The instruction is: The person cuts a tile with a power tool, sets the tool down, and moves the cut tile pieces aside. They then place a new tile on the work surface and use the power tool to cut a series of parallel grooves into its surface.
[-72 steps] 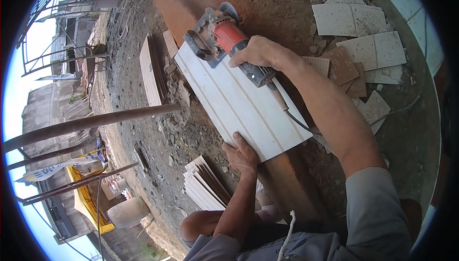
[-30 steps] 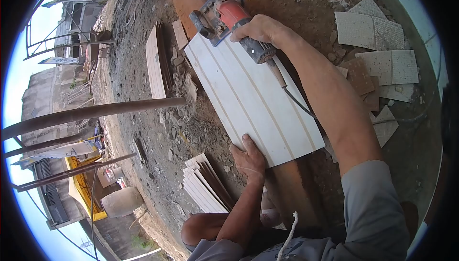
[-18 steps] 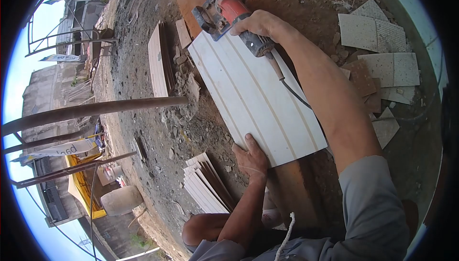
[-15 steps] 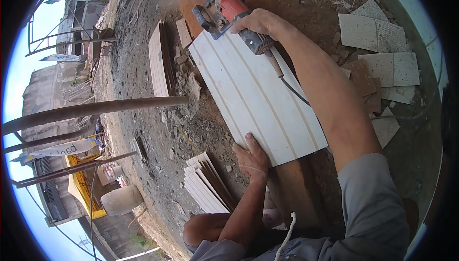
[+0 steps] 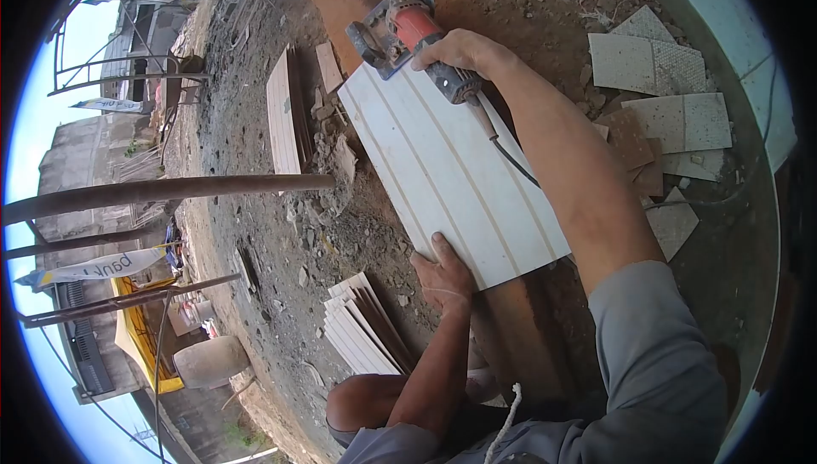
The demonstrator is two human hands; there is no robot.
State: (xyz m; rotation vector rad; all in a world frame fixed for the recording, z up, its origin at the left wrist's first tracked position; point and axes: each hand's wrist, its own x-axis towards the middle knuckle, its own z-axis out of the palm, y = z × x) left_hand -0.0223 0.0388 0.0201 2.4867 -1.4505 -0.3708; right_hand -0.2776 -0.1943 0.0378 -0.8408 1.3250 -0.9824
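l hand (image 5: 443,278) at near l edge of white tile (image 5: 451,153), thumb on top, other fingers partly hidden, can't tell how tight. tile runs fwd from it, over brown support (image 5: 513,319); pale face w/ thin tan stripes lengthwise, some specks. r hand (image 5: 457,49) wrapped round red/blk power saw (image 5: 416,27), its baseplate overlapping tile's far end.

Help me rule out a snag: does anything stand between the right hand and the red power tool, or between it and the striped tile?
Nothing visible does: the right hand grips the red power tool, which sits at the far end of the striped tile. The tool's cord trails back toward the forearm.
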